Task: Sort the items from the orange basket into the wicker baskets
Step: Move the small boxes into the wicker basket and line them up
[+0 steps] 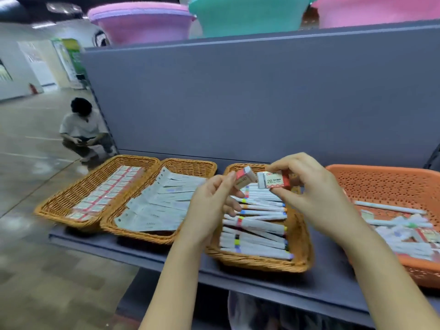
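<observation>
I see two red-and-white erasers, a tilted eraser [243, 178] and a 2B eraser [273, 180], held mid-frame above the marker-filled wicker basket [300, 236]; orange basket [381, 179] sits far right.

Two bare forearms lead to the left hand [209, 201] and the right hand [316, 194]. No sleeves, gloves, rings or watch show; nails are short and unpainted.

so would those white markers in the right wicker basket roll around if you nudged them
The markers look round and smooth, so a loose one would probably roll. Packed side by side inside the wicker basket, they likely just shift. They look stiff and probably light.
</observation>
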Available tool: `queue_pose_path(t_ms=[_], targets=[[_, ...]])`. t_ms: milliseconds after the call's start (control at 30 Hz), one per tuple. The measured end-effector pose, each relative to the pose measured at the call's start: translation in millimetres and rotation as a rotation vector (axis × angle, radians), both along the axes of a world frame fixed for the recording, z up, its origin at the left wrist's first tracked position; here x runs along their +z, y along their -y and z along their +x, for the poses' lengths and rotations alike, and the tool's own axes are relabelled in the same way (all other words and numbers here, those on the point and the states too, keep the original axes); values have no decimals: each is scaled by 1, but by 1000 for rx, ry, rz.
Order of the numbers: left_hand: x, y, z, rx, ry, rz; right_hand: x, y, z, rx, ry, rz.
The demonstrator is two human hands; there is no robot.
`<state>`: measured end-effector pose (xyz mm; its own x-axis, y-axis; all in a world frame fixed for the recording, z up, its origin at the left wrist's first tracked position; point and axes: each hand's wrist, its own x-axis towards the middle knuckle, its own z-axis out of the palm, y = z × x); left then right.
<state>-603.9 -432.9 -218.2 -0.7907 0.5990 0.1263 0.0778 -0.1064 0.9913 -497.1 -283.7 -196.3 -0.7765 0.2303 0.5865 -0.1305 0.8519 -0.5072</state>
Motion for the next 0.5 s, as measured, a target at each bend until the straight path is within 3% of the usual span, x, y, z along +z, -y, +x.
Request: queue_pose_path(t_ms=[500], targets=[[3,151,-117,-395,175,-87,0,151,-113,-2,36,-45]])
